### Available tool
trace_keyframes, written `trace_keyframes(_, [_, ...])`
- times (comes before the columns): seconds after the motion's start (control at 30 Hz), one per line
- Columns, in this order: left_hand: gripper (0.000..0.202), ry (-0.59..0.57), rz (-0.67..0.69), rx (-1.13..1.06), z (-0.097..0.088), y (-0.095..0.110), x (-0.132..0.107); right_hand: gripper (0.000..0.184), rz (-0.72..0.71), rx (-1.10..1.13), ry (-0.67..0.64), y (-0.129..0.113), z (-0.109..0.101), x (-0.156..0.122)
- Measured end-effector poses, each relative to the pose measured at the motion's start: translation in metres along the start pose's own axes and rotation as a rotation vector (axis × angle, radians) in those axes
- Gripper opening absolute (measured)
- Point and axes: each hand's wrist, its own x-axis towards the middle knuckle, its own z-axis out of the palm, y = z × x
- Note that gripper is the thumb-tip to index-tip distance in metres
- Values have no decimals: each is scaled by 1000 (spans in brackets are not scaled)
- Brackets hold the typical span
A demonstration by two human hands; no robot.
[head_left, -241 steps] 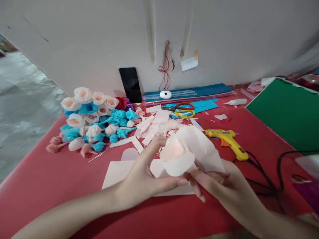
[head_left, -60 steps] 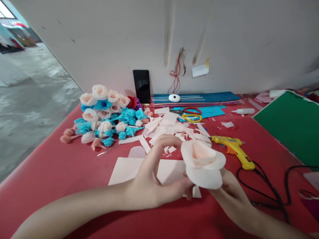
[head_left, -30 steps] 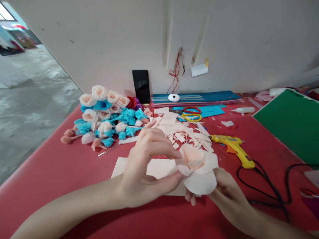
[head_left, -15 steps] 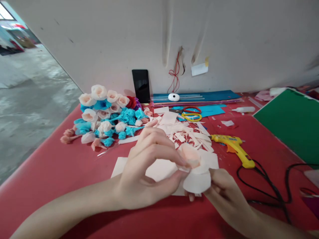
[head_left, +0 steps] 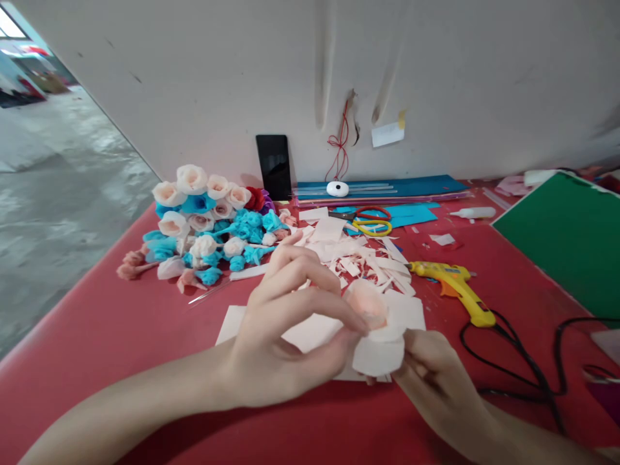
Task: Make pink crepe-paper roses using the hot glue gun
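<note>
A pale pink paper flower [head_left: 371,307] is held between my two hands above white paper sheets [head_left: 310,332]. One broad petal [head_left: 378,355] spreads outward at its near side. My left hand [head_left: 295,323] pinches the flower's left rim between thumb and index finger, its other fingers raised and curled. Closed at the flower's lower right, my right hand [head_left: 431,368] grips its base, which the petal and fingers mostly hide. Behind the flower lie cut paper scraps [head_left: 358,255].
Finished paper flowers [head_left: 194,226] are heaped at the left. A yellow glue gun [head_left: 455,287] with a black cord lies to the right. Scissors [head_left: 372,223], a white glue bottle [head_left: 475,213] and a phone [head_left: 274,168] are further back. A green board [head_left: 566,252] stands at the right.
The flower and its outspread petal have shifted slightly to the left and turned a little. My left thumb and index finger stay at its rim; my right hand keeps its grip.
</note>
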Motion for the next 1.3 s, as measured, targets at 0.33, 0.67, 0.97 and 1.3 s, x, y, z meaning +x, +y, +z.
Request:
trace_keyframes(0.33, [29,-2,61,159,5,-3,-6,25,289,397,-37,-1,2,3])
trace_keyframes(0.67, [20,17,142,237,-1,-7,-4,32,240,427,-112,-12,0,4])
trace_keyframes(0.97, [9,-20,5,99,1,-12,-1,24,38,39,27,-9,-2,1])
trace_keyframes(1.3, [7,-223,-556,-357,25,-5,-11,13,-274,-610,199,1,-7,3])
